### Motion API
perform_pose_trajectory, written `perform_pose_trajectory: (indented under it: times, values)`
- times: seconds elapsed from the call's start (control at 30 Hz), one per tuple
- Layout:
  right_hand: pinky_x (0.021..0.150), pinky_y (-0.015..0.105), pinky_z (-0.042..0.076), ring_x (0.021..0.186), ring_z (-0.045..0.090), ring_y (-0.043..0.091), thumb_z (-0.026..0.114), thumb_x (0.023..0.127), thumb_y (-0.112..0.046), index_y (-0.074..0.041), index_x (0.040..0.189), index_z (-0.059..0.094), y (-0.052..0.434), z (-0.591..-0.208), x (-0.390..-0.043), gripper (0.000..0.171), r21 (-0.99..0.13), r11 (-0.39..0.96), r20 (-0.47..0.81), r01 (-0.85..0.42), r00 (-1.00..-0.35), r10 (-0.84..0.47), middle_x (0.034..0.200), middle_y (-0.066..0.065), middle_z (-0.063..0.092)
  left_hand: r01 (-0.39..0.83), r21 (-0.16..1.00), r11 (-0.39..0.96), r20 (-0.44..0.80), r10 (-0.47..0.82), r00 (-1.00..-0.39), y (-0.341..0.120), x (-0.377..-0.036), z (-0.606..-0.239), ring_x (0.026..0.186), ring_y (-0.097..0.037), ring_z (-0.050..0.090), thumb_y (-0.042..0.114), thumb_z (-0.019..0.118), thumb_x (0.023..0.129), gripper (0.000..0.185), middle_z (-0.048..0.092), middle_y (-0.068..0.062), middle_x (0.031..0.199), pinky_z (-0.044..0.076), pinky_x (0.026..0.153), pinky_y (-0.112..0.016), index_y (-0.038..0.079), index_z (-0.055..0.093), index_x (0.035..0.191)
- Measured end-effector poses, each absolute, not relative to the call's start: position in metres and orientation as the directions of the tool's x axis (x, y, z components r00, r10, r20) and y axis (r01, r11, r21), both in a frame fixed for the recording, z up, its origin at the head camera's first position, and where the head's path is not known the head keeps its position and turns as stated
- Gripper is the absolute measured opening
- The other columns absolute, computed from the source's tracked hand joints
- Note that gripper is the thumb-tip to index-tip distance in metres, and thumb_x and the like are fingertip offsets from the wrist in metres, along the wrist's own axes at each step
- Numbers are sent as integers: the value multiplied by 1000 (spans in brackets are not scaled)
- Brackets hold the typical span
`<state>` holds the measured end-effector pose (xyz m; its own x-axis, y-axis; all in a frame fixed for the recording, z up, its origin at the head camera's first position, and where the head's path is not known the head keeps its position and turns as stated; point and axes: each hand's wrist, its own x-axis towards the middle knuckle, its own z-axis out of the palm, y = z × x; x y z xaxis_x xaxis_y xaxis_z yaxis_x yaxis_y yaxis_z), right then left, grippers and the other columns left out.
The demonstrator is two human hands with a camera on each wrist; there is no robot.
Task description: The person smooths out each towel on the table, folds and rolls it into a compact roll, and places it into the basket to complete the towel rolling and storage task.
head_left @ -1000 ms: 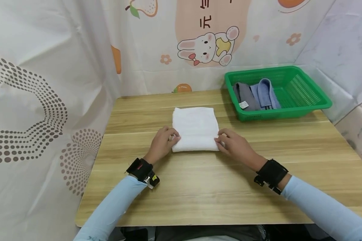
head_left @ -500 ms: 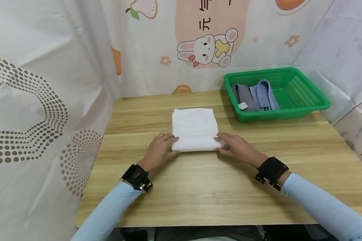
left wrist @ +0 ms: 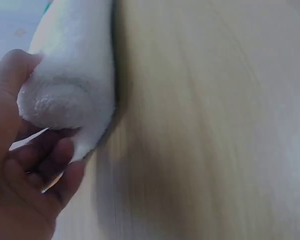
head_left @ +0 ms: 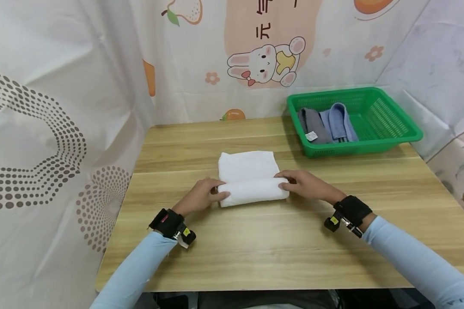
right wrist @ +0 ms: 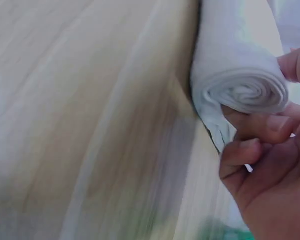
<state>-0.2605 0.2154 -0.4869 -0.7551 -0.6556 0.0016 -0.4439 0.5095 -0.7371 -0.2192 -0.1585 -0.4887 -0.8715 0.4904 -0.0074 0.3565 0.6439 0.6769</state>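
A white towel (head_left: 249,166) lies on the wooden table, its near part rolled into a thick cylinder and its far part flat. My left hand (head_left: 200,195) grips the roll's left end; in the left wrist view, the thumb (left wrist: 12,70) lies against the roll (left wrist: 72,55) and curled fingers reach under it. At the opposite end my right hand (head_left: 308,185) holds the roll with thumb and curled fingers. The right wrist view shows that end as a spiral of layers (right wrist: 247,92), with a loose fold of cloth hanging below. Some fingertips are hidden beneath the cloth.
At the back right of the table (head_left: 255,253) stands a green plastic basket (head_left: 371,147). Inside its left part lie a folded grey cloth (head_left: 316,124) and a folded blue cloth (head_left: 339,121). Printed curtains (head_left: 193,73) border the table behind and to the left.
The towel has come nearer the person, and its near edge has become a thicker roll. Both hands have gone from the towel's edges to gripping the roll's ends. The basket stays put.
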Motion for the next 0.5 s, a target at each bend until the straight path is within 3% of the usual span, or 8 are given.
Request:
perform_pose_trajectory:
  times: [0.13, 0.27, 0.37, 0.5]
  values:
    - [72, 28, 45, 86, 54, 19, 68, 102, -20, -6, 132, 68, 215, -485, -260, 33, -766, 500, -18, -405, -763, -646, 110, 5, 69, 300, 722, 623, -37, 467, -883, -159, -216, -487, 84, -14, 53, 35, 69, 101, 21, 60, 3, 91, 45, 72, -30, 17, 77, 109]
    - [80, 31, 52, 95, 59, 18, 74, 96, -15, -7, 125, 72, 213, -488, -253, 30, -704, 480, 115, -523, -751, -650, 115, 6, 66, 292, 744, 601, -19, 456, -890, -158, -210, -486, 95, -16, 56, 32, 72, 99, 30, 60, -1, 109, 50, 80, -31, 11, 73, 120]
    - [88, 36, 53, 107, 60, 21, 77, 91, -9, -5, 122, 72, 210, -492, -245, 31, -566, 450, 301, -691, -681, -668, 120, 7, 62, 292, 773, 563, 10, 449, -893, -158, -208, -487, 94, -16, 58, 31, 74, 98, 30, 64, -1, 107, 51, 80, -32, 17, 67, 124]
    - [93, 42, 51, 114, 59, 29, 79, 85, -5, 0, 119, 69, 205, -498, -237, 36, -326, 407, 484, -853, -521, -703, 120, 15, 61, 287, 802, 523, 49, 421, -906, -159, -208, -489, 92, -15, 61, 28, 76, 96, 24, 65, 2, 103, 52, 81, -32, 22, 65, 116]
